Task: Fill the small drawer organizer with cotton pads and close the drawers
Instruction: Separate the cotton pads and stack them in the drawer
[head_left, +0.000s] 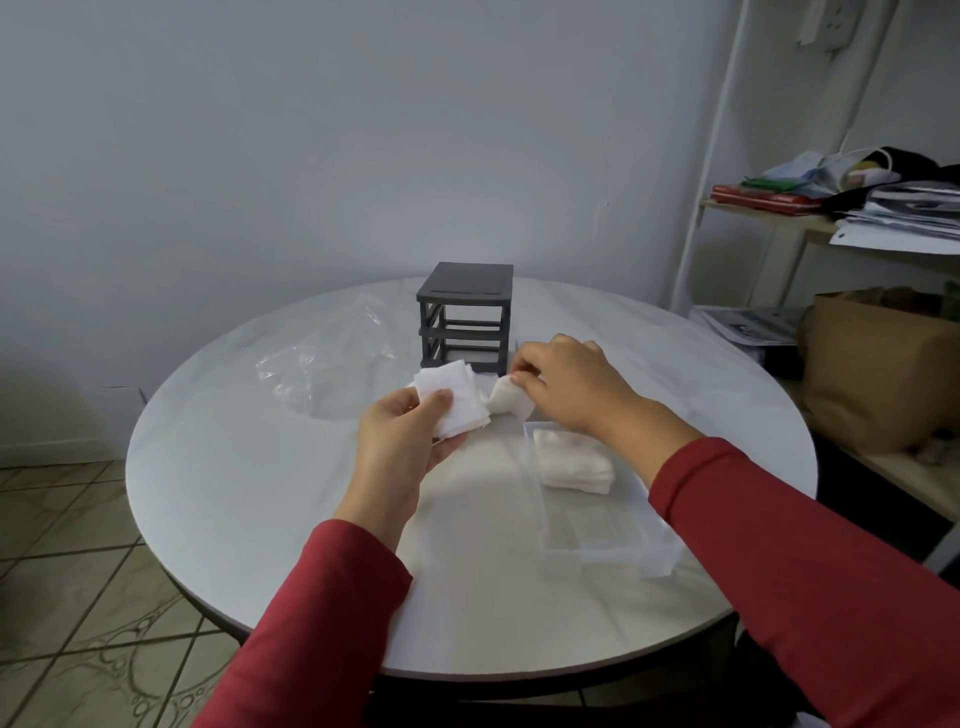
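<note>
Cotton pads: a white stack (453, 402) pinched in the left hand (402, 441), held above the table in front of the frame.
Right hand (563, 382): closed on a few bunched pads (511, 400) beside the stack.
Clear drawer (597, 540): on the table (260, 493), out of the frame; holds a pile of pads (571, 462) at its far end.
Drawer frame (466, 317): dark grey, slots vacant, mid-table.
Plastic bag (322, 364): clear, left of frame.
Writing: none legible.
</note>
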